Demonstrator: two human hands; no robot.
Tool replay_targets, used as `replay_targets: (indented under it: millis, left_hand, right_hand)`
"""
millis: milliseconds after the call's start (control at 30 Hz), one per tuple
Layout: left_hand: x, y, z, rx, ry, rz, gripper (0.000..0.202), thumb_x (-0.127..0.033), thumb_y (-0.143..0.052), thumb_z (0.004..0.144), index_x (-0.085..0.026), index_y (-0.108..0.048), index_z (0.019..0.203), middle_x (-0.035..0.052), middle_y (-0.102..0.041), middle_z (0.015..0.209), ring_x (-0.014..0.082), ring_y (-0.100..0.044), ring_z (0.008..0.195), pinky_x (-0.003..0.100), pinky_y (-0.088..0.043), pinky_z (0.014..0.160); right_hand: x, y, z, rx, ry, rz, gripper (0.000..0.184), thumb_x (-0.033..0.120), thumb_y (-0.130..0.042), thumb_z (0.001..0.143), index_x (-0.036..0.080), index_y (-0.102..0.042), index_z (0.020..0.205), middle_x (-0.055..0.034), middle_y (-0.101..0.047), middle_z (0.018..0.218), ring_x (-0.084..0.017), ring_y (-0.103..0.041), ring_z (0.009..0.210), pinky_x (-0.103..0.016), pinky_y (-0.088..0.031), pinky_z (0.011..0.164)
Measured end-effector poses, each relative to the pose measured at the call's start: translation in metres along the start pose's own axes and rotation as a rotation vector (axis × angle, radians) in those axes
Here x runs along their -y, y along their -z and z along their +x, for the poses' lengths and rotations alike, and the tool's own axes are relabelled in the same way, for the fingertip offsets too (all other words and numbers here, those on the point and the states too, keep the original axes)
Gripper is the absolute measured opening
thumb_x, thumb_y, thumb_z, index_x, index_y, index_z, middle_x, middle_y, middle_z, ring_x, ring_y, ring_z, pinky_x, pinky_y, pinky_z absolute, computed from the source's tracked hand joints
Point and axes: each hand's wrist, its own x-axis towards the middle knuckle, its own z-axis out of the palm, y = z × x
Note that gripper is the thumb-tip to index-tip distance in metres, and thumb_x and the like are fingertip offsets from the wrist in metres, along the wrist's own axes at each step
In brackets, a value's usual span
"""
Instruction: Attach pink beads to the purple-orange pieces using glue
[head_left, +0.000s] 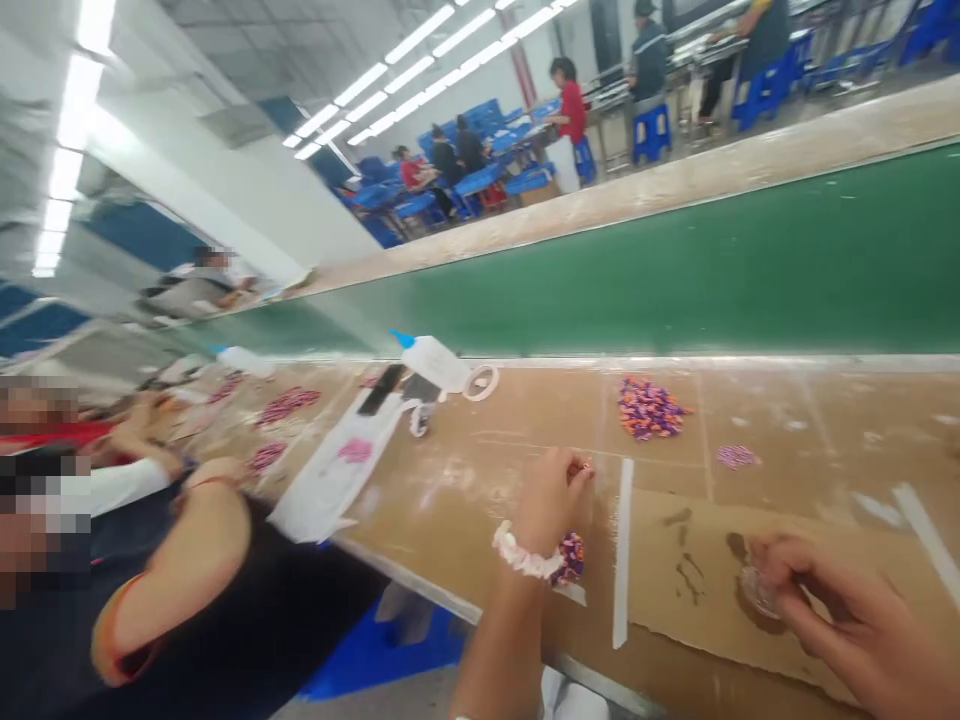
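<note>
My left hand, with a white scrunchie-like band at the wrist, is raised over the brown work surface. Its thumb and forefinger pinch a tiny pinkish piece. Behind that wrist lies a small heap of purple and orange pieces, partly covered. To the right, the closed fingers of my right hand are at a small clear round dish on a cardboard sheet. Whether they grip the dish or something small at its edge is blurred.
A larger purple and orange pile and a small pink pile lie farther back. A white bottle with a blue tip, a tape roll and a white sheet lie left. A co-worker's arm is close by. A green belt runs behind.
</note>
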Motion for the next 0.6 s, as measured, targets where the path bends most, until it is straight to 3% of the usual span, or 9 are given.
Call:
replay_targets:
  millis: [100,200,333,500,600]
  left_hand:
    - [-0.033,-0.008,-0.011,-0.048,-0.243,-0.429,0.015,-0.03,-0.059,0.088,-0.016,-0.067,0.087,0.0023,-0.063,0.081,0.0126,-0.056,0.072,0.026,-0.046,0.07]
    - [-0.064,-0.03,-0.024,0.147,-0.3,-0.877,0.029,-0.043,-0.073,0.077,-0.015,-0.065,0.079,-0.002,-0.057,0.066,0.0087,-0.049,0.06,0.022,-0.041,0.059]
    - [-0.083,-0.06,-0.027,0.461,-0.166,-1.291,0.049,-0.056,-0.081,0.062,-0.013,-0.058,0.073,-0.0042,-0.053,0.061,0.0043,-0.045,0.053,0.019,-0.038,0.052]
    - [-0.082,-0.069,-0.024,0.59,0.09,-1.539,0.051,-0.052,-0.084,0.06,-0.015,-0.054,0.077,-0.0076,-0.049,0.057,0.0017,-0.04,0.045,0.015,-0.027,0.04]
    - [-0.082,-0.066,-0.023,0.663,0.131,-1.647,0.045,-0.045,-0.084,0.064,-0.015,-0.053,0.076,-0.0074,-0.048,0.057,0.0017,-0.042,0.047,0.014,-0.029,0.042]
  right_hand:
    - [0.012,0.002,0.003,0.031,-0.059,-0.011,0.018,0.024,-0.056,0.09,0.022,-0.056,0.073,-0.0002,-0.061,0.069,-0.014,-0.061,0.06,-0.019,-0.052,0.053]
    - [0.012,0.006,0.005,0.036,-0.106,-0.006,0.017,0.023,-0.054,0.092,0.023,-0.056,0.075,-0.0004,-0.059,0.071,-0.014,-0.059,0.059,-0.022,-0.05,0.052]
    - [0.004,0.012,0.003,0.039,-0.084,-0.008,0.013,0.017,-0.055,0.09,0.024,-0.056,0.079,-0.0003,-0.057,0.074,-0.014,-0.059,0.065,-0.022,-0.048,0.054]
    - [0.006,0.018,0.001,0.055,-0.056,-0.048,0.017,0.007,-0.057,0.085,0.024,-0.057,0.082,-0.0008,-0.059,0.079,-0.015,-0.061,0.069,-0.023,-0.047,0.058]
    - [0.007,0.021,0.003,0.066,-0.087,-0.084,0.021,0.004,-0.058,0.083,0.024,-0.055,0.085,0.0003,-0.059,0.082,-0.014,-0.059,0.071,-0.024,-0.046,0.06]
